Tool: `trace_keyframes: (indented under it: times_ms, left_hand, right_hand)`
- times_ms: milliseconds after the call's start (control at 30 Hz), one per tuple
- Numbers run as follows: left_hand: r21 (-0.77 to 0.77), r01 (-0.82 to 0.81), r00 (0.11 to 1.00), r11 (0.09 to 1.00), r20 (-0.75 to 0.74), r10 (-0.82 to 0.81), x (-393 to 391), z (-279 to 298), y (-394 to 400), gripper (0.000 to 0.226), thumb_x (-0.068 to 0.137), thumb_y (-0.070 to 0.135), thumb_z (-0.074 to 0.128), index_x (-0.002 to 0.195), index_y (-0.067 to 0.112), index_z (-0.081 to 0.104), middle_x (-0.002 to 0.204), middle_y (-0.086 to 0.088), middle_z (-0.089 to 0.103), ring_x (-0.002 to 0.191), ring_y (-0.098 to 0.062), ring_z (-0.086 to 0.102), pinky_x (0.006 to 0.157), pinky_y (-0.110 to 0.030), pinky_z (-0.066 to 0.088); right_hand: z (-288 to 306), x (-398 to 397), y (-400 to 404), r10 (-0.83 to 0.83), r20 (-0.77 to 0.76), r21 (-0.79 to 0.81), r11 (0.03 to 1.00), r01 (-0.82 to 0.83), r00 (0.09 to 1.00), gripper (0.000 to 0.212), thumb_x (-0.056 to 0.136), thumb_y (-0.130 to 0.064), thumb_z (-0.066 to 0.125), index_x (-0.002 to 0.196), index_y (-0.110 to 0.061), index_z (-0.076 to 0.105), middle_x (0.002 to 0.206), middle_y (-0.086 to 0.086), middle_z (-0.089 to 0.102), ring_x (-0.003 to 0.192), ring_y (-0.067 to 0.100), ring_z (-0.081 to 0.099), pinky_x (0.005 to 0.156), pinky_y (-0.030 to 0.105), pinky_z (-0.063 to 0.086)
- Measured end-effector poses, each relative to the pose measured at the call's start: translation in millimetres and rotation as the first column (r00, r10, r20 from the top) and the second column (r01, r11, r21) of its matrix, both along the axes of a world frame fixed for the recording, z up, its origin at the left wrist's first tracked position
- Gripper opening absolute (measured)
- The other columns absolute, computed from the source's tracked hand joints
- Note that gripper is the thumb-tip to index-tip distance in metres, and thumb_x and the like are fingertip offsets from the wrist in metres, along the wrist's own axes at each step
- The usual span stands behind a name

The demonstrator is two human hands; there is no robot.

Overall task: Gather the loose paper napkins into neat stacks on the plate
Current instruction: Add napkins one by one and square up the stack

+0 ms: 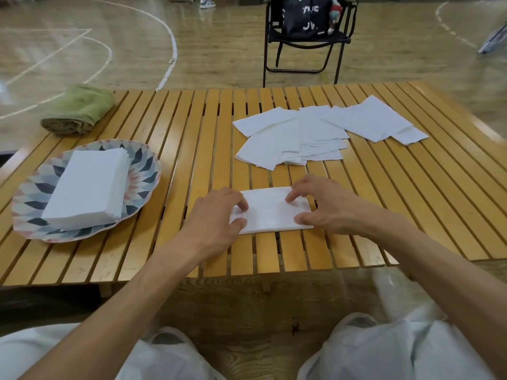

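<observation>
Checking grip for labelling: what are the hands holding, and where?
A small napkin stack: left hand pinches its left end, right hand its right end.

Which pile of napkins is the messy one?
The scattered napkins at the table's far side, fanned crookedly. The stack on the plate and the small stack under both hands are squared.

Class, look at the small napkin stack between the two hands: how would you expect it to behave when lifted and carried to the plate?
The small napkin stack looks thin and soft, so it would probably sag if lifted by one end. Being loose sheets, it may fan apart like the scattered napkins unless the left hand and right hand support it together.
</observation>
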State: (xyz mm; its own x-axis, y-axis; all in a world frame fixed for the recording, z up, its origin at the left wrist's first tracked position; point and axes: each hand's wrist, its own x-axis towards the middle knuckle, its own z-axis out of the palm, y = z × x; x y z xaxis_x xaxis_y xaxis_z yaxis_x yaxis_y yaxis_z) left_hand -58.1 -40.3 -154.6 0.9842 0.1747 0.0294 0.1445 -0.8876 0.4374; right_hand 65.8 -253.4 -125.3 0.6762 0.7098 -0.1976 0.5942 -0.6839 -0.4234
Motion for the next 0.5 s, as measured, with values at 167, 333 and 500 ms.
trace_keyframes:
  times_ms: [167, 333, 500]
  left_hand:
    - [0.043, 0.003, 0.999, 0.999, -0.034, -0.001, -1, 4, -2, 0.022, 0.095, 0.031, 0.062, 0.116, 0.031, 0.057, 0.138, 0.010, 0.051, 0.129, -0.013, 0.042, 0.111, -0.037, 0.031]
    - [0.054, 0.007, 0.998, 0.999, -0.055, -0.004, -3, 9, -6, 0.027, 0.096, 0.030, 0.060, 0.122, 0.029, 0.054, 0.138, 0.010, 0.050, 0.128, -0.013, 0.042, 0.110, -0.035, 0.031]
    - [0.071, 0.017, 0.999, 0.997, -0.052, -0.014, -6, 12, -8, 0.033, 0.096, 0.030, 0.060, 0.128, 0.029, 0.052, 0.139, 0.011, 0.049, 0.129, -0.011, 0.042, 0.110, -0.034, 0.033]
  right_hand:
    - [-2, 1, 1, 0.015, 0.025, -0.049, 0.999, -0.013, 1.000, 0.041, 0.090, -0.034, 0.073, 0.129, -0.033, 0.061, 0.148, -0.010, 0.043, 0.137, 0.015, 0.036, 0.112, 0.035, 0.028]
    - [1, 1, 1, -0.021, -0.021, -0.028, 0.999, 0.021, 1.000, 0.038, 0.093, -0.037, 0.068, 0.130, -0.031, 0.060, 0.146, -0.009, 0.046, 0.133, 0.013, 0.040, 0.107, 0.032, 0.032]
    - [10, 8, 10, -0.135, -0.011, 0.041, 0.990, 0.135, 0.991, 0.036, 0.099, -0.039, 0.059, 0.133, -0.029, 0.057, 0.146, -0.004, 0.048, 0.133, 0.015, 0.043, 0.106, 0.032, 0.035]
